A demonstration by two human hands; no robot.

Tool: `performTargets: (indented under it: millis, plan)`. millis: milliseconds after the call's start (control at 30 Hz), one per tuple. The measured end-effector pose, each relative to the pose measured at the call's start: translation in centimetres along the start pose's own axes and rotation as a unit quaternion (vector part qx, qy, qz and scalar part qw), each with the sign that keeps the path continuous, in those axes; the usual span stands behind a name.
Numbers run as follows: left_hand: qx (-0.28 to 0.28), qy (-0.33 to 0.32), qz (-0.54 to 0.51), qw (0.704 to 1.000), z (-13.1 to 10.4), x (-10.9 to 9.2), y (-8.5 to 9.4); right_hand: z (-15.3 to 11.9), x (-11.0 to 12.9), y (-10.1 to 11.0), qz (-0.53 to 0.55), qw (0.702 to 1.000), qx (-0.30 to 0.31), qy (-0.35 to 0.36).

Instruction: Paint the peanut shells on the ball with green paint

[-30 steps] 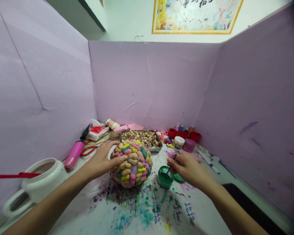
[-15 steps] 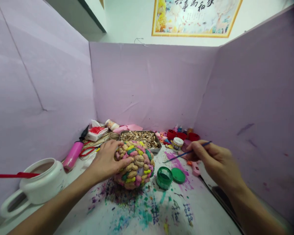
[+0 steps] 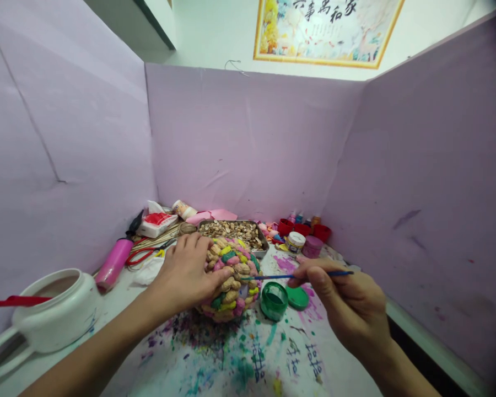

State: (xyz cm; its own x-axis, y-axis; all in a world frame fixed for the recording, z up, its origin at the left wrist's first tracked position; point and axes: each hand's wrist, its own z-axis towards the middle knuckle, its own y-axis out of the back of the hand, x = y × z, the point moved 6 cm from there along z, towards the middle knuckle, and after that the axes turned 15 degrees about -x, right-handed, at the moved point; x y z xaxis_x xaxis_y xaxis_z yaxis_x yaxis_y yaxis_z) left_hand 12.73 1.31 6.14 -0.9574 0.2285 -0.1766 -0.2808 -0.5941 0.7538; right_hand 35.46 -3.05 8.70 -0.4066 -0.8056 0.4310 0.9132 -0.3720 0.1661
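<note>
A round ball point(image 3: 230, 300) covered in whole peanuts, some painted pink, yellow and green and others bare, sits on the paint-stained tabletop. My left hand point(image 3: 192, 270) grips its left side, thumb across the front and fingers over the top. Between the thumb and fingers of my right hand point(image 3: 349, 303) is a thin blue paintbrush point(image 3: 273, 277). The brush lies nearly level, its tip at the ball's front right; whether it touches a peanut I cannot tell. Just below the brush stands an uncapped jar of green paint point(image 3: 274, 309), with its green lid point(image 3: 298, 298) beside it.
A metal tray of peanut shells point(image 3: 231, 228) lies behind the ball. On the left are a white pot point(image 3: 58, 325), a pink pump point(image 3: 114, 264), red-handled scissors point(image 3: 140, 256) and tissues point(image 3: 158, 223). Red cups point(image 3: 322, 232) and a white-lidded jar point(image 3: 295, 241) stand back right. Lilac panels point(image 3: 248, 138) enclose the table.
My right hand has moved left with the paintbrush, bringing its tip from above the green jar to the ball. My left hand stays on the ball. The view has shifted slightly.
</note>
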Motion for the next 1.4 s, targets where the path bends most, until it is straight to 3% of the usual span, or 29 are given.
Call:
performTargets:
  millis: [367,700,1000,1400]
  plan:
    - [-0.006,0.015,-0.030,0.999,-0.2,0.5,-0.2,-0.2,0.7,-1.3,0.014,0.999,0.017,0.033]
    - [0.005,0.019,-0.033,0.999,-0.2,0.5,-0.3,0.1,0.5,-0.5,-0.009,0.999,0.025,0.033]
    - [0.002,0.022,-0.020,1.000,-0.3,0.6,-0.5,-0.4,1.0,-1.7,0.029,0.998,0.039,0.040]
    - [0.025,0.041,-0.009,0.999,-0.1,0.3,-0.3,-0.1,1.8,-1.0,0.031,0.996,0.035,0.082]
